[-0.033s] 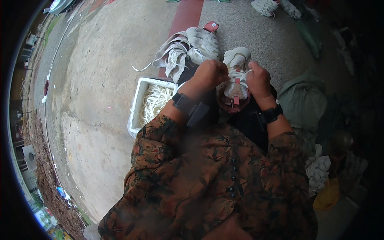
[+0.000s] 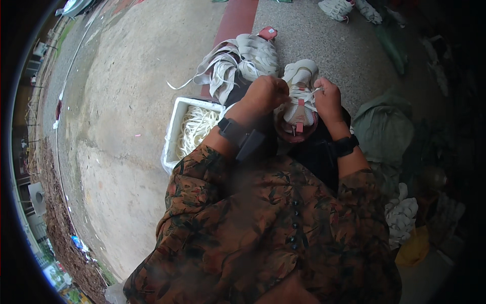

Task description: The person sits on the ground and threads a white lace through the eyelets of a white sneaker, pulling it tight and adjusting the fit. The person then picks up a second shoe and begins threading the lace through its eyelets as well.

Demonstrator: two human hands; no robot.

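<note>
A person seen from above, in a patterned brown shirt, works with both forearms raised and bent inward so the hands meet over one white shoe resting in the lap. The left hand is curled, fingertips pinched on the shoe's white lace near the tongue. The right hand is also curled, gripping the lace and the shoe's far side. The shoe lies between the two hands, touching both, its toe pointing away from the body. Each wrist wears one dark band, two in all.

Just beyond the left hand lies one heap of white shoes and loose straps. Below and to the left of the left hand sits one white tray filled with white laces. Well beyond the right hand, two more white shoes lie on the ground. Beside the right forearm is one grey-green cloth bundle.
</note>
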